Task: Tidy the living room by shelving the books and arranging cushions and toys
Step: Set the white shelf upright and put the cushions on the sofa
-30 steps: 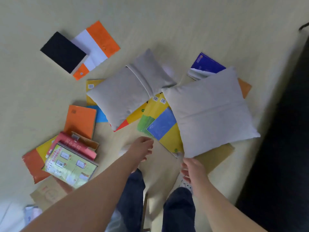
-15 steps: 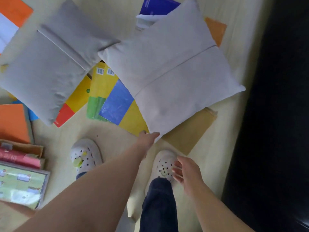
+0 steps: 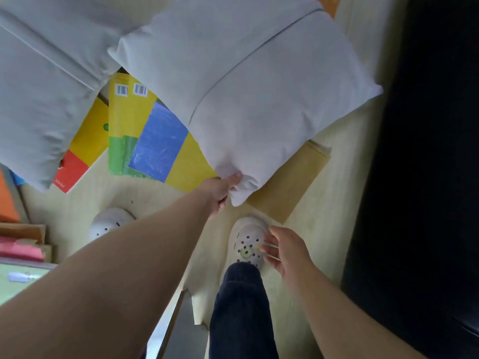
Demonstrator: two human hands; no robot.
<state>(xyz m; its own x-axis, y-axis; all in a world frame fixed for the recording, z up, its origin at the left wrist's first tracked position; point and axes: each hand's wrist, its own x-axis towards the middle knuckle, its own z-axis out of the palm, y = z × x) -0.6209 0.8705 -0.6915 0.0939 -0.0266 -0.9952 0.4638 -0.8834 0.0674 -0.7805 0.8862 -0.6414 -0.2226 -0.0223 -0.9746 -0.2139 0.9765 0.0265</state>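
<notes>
A light grey cushion [image 3: 246, 81] lies on the floor over several books. My left hand [image 3: 220, 189] pinches its near corner, the thumb on top of the bunched fabric. A second grey cushion [image 3: 39, 86] lies to its left, touching it. My right hand [image 3: 287, 248] hovers over my right shoe with loose fingers, holding nothing. Under the cushions lie a yellow book with a blue and green cover [image 3: 153, 141], a yellow and red book [image 3: 83, 149] and a tan book [image 3: 293, 182].
A stack of books [image 3: 20, 244] with pink and green covers sits at the left edge, beside an orange book [image 3: 6, 200]. A dark piece of furniture [image 3: 427, 151] fills the right side. My white shoes [image 3: 247, 244] stand on the pale wooden floor [image 3: 85, 203].
The view has dropped closer to the floor. My left hand reached the right cushion's near corner and took hold of it. My right hand stayed over my right shoe.
</notes>
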